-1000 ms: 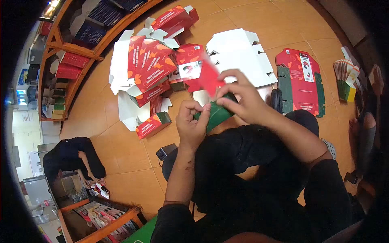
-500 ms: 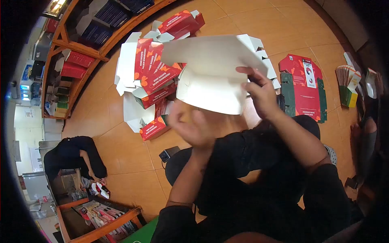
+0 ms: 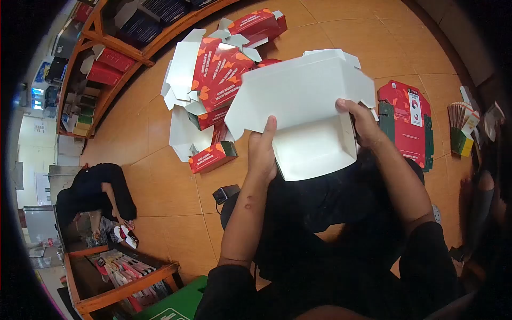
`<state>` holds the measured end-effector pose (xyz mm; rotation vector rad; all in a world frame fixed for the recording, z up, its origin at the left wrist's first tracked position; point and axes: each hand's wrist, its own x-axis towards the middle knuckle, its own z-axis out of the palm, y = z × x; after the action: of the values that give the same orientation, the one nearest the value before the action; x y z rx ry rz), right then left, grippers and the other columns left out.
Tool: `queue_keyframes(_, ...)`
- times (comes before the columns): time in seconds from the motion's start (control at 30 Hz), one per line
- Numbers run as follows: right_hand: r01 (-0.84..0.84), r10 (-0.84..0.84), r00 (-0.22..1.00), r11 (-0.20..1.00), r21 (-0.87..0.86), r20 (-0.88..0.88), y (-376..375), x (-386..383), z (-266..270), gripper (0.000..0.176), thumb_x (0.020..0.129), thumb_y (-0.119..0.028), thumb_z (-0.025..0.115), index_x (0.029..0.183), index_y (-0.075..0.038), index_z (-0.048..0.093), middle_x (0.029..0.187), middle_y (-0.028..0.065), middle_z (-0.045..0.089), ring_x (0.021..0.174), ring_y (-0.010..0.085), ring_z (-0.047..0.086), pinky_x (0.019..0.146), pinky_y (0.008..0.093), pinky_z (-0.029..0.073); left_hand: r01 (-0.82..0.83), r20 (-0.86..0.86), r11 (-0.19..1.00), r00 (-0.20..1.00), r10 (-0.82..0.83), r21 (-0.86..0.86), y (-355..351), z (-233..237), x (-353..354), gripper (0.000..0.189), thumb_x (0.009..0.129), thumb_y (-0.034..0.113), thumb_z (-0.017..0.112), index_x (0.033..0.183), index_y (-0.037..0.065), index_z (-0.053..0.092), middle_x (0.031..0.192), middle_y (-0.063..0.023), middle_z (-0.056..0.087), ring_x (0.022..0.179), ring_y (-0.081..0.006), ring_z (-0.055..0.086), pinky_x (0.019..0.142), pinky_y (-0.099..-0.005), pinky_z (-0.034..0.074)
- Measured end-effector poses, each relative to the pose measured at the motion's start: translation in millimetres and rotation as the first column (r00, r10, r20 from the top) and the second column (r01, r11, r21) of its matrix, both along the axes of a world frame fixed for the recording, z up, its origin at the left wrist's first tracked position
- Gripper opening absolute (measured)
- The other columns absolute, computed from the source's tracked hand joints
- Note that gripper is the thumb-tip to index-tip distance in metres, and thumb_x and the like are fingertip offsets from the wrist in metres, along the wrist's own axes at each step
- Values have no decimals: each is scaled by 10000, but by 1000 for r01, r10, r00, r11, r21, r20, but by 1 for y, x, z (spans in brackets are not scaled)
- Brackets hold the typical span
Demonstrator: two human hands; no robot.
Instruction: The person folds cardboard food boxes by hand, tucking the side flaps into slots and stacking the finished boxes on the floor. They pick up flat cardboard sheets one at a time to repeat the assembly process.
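Observation:
A cardboard box [image 3: 314, 149], white inside, is held in front of me with its wide lid flap raised and side flaps sticking out. My left hand [image 3: 262, 152] grips its left side wall, the thumb over the edge. On the right side, my right hand [image 3: 361, 124] is closed round the wall near the lid fold. The outer faces of this box are hidden from me. Beyond it lies a pile of red printed boxes [image 3: 221, 74] with white flaps. Right of my hands, a flat red and green box blank [image 3: 405, 125] lies on the floor.
Wooden shelves [image 3: 120, 69] with dark and red boxes run along the upper left. Another person [image 3: 96, 194] crouches at the left over small items. A wooden rack [image 3: 125, 277] and a green container [image 3: 178, 304] stand lower left. A small black device [image 3: 225, 193] sits near my knee.
My left hand, blurred and off the box before, now grips its left wall. The box has come lower and turned to face me, and its lid stands more upright.

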<state>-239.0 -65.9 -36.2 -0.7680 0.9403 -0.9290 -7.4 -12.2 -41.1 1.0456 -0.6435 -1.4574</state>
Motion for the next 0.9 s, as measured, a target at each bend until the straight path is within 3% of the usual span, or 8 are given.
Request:
queue_keyframes(0.17,-33,26,997,995,94,68,3,21,-8,526,875,-243,635,1290,46,490,1140,129,610,1024,222,601,907,340,476,-223,30,974,974,224,-35,-9,-4,13,462,973,214,588,1324,-60,465,1292,-143,543,1164,-225,533,996,-358,428)
queue_keyframes(0.23,-109,96,987,989,-100,-125,4,29,-24,495,873,-149,593,1322,26,476,1168,119,601,1028,202,588,909,324,468,-238,113,970,964,242,-45,-11,2,23,577,964,209,598,1414,-40,337,1315,-144,512,1174,-235,522,996,-360,431)
queue_keyframes(0.33,-126,115,969,991,-37,-219,2,42,-68,520,846,-94,538,1354,-8,471,1154,116,595,1008,183,586,886,293,470,-553,250,825,787,564,-121,-14,12,36,851,941,172,605,1508,68,-21,1386,-167,392,1251,-245,447,1039,-380,401)
queue_keyframes(0.43,-145,65,909,975,-166,-412,-1,67,-119,508,840,-132,541,1327,-4,479,1065,120,614,942,187,604,824,321,496,-705,18,706,707,707,-66,-5,38,27,839,916,143,619,1504,66,26,1409,-189,369,1291,-246,414,1024,-415,401)
queue_keyframes(0.5,-183,96,812,978,-95,-576,-6,86,-134,494,850,-208,582,1276,21,477,1053,151,624,962,232,614,841,345,491,-721,139,670,655,743,-176,-1,34,21,803,932,113,580,1508,57,24,1497,-206,229,1336,-280,360,1075,-434,340)
queue_keyframes(0.57,-123,27,782,986,-112,-622,-13,115,-160,482,834,-279,641,1179,20,484,1059,178,623,960,293,629,853,362,486,-504,515,661,415,750,-557,4,25,15,817,923,87,562,1510,55,-4,1546,-229,104,1400,-340,258,1126,-505,243)
queue_keyframes(0.73,-7,-185,707,963,-268,-683,-32,183,-208,478,802,-350,696,1088,-21,498,912,192,612,853,346,633,759,447,483,-353,421,736,644,639,-577,2,16,5,626,938,53,511,1473,27,186,1499,-201,276,1371,-318,316,1103,-476,276)
queue_keyframes(0.9,-135,11,787,978,-156,-617,-39,157,-186,581,843,-427,683,1098,76,541,1044,256,622,1005,406,612,880,444,482,-407,383,788,710,591,-463,-2,16,10,516,977,88,461,1452,38,265,1457,-167,345,1313,-268,398,1065,-397,337)
